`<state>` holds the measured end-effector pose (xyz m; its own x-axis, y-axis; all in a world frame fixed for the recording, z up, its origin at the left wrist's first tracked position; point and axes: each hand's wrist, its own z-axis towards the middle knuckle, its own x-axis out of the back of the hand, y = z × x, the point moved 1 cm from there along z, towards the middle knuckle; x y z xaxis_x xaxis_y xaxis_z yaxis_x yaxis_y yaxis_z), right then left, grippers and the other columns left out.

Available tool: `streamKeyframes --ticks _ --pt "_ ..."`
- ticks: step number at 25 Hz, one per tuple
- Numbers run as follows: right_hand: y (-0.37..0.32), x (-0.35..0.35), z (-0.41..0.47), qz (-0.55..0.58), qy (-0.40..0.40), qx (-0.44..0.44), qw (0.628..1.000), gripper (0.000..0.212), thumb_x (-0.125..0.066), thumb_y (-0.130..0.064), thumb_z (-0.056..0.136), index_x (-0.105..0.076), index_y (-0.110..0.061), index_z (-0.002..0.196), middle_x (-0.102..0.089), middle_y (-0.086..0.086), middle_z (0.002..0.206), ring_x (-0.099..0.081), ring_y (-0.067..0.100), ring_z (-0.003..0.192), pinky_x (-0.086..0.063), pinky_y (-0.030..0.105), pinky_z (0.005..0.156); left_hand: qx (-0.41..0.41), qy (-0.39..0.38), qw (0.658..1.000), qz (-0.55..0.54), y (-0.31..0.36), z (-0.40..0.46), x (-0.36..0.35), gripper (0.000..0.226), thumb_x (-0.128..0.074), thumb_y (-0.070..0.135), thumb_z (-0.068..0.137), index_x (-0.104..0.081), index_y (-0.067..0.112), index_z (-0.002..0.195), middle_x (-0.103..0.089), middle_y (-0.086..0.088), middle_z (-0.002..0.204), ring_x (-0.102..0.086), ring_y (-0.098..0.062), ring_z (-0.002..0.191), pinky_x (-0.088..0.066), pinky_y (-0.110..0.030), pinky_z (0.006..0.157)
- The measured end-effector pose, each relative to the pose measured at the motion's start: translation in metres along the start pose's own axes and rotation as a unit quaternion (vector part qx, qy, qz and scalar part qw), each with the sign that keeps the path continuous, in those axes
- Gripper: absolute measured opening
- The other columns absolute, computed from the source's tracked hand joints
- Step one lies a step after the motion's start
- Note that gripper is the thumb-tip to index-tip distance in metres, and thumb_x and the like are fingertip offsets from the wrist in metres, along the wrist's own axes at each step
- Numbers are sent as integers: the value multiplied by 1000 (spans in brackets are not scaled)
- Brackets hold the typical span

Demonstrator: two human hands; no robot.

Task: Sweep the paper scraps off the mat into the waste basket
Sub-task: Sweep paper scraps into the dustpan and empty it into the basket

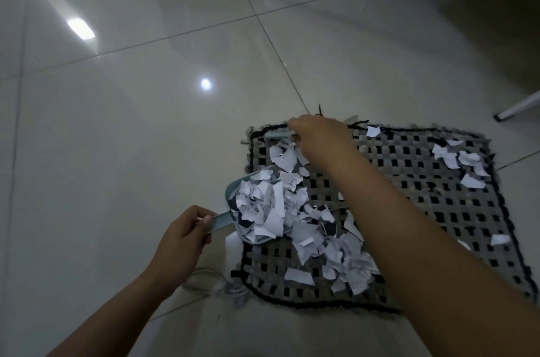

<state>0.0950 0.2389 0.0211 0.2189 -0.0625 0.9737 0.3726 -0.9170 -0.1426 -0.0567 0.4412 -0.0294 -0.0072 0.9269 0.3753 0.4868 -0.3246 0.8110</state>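
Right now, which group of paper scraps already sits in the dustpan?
The heap at the mat's left edge, piled in the blue dustpan; the other scraps lie on the mat itself.

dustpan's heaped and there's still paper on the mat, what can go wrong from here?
1. The dustpan is piled high with paper scraps; the left hand holds only its handle, so tilting or lifting may spill scraps onto the floor.
2. The right hand holds the brush at the mat's far edge; a hard stroke could flick scraps past the pan.
3. Scattered scraps near the right corner may be missed.
4. No waste basket is in view, so the carry looks risky.
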Motion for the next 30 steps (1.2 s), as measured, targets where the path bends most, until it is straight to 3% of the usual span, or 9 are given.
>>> streamKeyframes --ticks 4,7,12,16,19,22,25,30 --pt "0 0 -7 -65 -41 69 995 24 -46 4 89 -57 -10 106 -59 5 87 -48 24 74 -31 27 54 -1 9 1000 10 -3 5 1 20 -44 14 93 -59 9 81 -48 -5 57 -37 -17 48 -29 -26 48" --pt "6 3 -28 -46 -71 50 995 23 -47 0 89 -58 -13 105 -64 6 99 -50 22 73 -33 26 55 -8 16 1000 20 -5 10 1 20 -45 14 93 -59 11 79 -49 -3 55 -38 -17 48 -29 -27 50" --pt "-10 -3 -61 57 -72 3 996 12 -45 -17 94 -55 -11 93 -63 13 93 -43 23 66 -24 24 44 0 4 1000 16 -8 18 -5 25 -46 13 92 -62 18 74 -48 5 47 -38 -7 42 -28 -26 50" --pt "12 11 -72 128 -22 -107 986 19 -45 -22 94 -53 -12 79 -49 3 64 -40 14 50 -25 21 44 -16 -24 998 52 0 28 -1 24 -44 12 93 -62 17 79 -50 -2 56 -40 -12 48 -30 -26 51" --pt "44 22 -85 148 18 -226 963 40 -47 -20 91 -36 -10 54 -36 5 51 -31 16 43 -21 23 43 -24 -33 996 78 8 39 8 24 -44 10 93 -62 16 78 -49 -6 57 -40 -7 44 -29 -25 51" --pt "50 16 -97 173 39 -299 938 45 -48 -9 88 -27 -11 48 -27 4 46 -24 17 40 -17 23 43 -28 -48 995 80 12 46 15 25 -44 9 93 -62 16 76 -48 -6 56 -39 -12 46 -29 -26 52" --pt "23 -3 -100 191 16 -278 941 34 -45 -10 91 -39 -6 58 -34 2 50 -32 13 42 -22 21 42 -35 -56 995 81 14 46 16 25 -44 8 93 -62 14 77 -47 -7 56 -35 -19 51 -29 -26 53" --pt "-24 -8 -87 230 -4 -206 951 47 -44 -5 90 -23 -12 48 -27 4 49 -25 15 42 -16 25 40 -34 -67 995 63 13 41 15 25 -43 7 93 -61 13 78 -46 -9 58 -35 -19 51 -30 -26 52"
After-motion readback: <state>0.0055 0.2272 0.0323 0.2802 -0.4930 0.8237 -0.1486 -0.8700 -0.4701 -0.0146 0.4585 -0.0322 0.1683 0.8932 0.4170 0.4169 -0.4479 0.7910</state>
